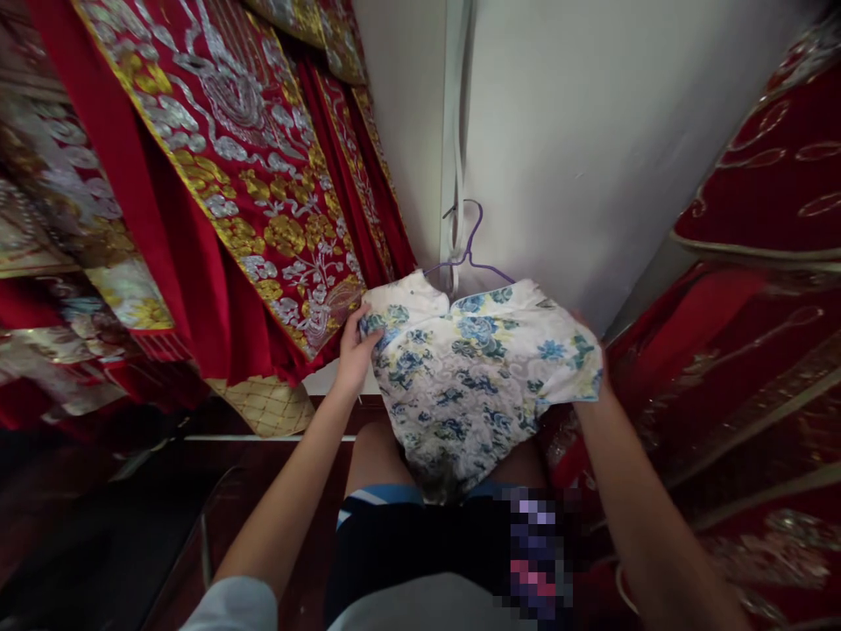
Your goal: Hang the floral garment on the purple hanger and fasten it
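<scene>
A short-sleeved white cheongsam (pixel 473 377) with blue flowers, a stand collar and pale blue edging is spread out in front of me. It sits on a purple wire hanger (pixel 468 256), whose hook rises above the collar. My left hand (pixel 358 346) is closed on the left shoulder edge, thumb over the front of the cloth. The cheongsam's other sleeve covers my right hand (pixel 581 322); only a sliver shows behind the shoulder, and its fingers are hidden. The lower part narrows towards my lap in shadow.
Red robes (pixel 263 193) with gold and silver embroidery hang at left. More red embroidered garments (pixel 742 377) crowd the right side. Ahead stands a pale wall (pixel 565 131) with a white cable (pixel 458 131) running down it. A dark seat-like surface (pixel 98 526) lies at lower left.
</scene>
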### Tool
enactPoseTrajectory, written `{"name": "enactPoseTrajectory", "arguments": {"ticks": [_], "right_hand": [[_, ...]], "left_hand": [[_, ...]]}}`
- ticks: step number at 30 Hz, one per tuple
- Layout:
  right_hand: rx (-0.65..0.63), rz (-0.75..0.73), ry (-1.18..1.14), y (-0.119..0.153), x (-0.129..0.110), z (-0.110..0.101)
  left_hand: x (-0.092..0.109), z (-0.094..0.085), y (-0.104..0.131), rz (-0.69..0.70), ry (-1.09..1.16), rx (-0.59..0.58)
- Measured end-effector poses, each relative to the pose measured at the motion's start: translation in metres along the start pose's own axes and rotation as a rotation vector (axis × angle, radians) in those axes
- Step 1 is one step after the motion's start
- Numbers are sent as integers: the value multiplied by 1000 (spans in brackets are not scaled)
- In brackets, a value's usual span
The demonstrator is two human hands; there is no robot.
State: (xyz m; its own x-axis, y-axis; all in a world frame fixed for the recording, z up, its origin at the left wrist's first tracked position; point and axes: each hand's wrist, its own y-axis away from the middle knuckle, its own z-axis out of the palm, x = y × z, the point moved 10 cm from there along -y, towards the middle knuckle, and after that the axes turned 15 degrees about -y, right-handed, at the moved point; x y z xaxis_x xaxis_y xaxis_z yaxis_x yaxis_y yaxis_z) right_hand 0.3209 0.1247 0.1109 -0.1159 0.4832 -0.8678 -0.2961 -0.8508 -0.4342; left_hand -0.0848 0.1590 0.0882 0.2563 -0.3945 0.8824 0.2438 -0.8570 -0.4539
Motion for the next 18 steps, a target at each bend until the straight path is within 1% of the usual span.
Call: {"name": "enactPoseTrajectory", "arguments": {"ticks": [3,4,6,8,10,12,13,15,17,18], "right_hand": [[71,130,-151,7,-9,-13],[101,148,-170,10,-13,-16],[148,125,-178,11,-25,-16],[196,85,-236,5,-34,-14],[250,76,-337,-3,-38,-11],[305,80,-423,-7,-41,-10],[340,61,-446,-5,-45,-12],[416,1,-439,13,-56,-19],[484,-45,-362,50,-66,-28],[571,-79,-308,77,-69,-38]], "left_hand": [[-2,1,25,-18,27,-9],[0,2,30,-7,21,-9],[10,6,35,41,6,-9],[24,12,35,117,-10,-22],[41,18,35,200,-41,-58],[60,20,38,279,-126,-64],[71,18,41,315,-201,-42],[94,14,50,396,-388,22],[117,16,58,499,-544,52],[126,20,62,558,-591,43]]}}
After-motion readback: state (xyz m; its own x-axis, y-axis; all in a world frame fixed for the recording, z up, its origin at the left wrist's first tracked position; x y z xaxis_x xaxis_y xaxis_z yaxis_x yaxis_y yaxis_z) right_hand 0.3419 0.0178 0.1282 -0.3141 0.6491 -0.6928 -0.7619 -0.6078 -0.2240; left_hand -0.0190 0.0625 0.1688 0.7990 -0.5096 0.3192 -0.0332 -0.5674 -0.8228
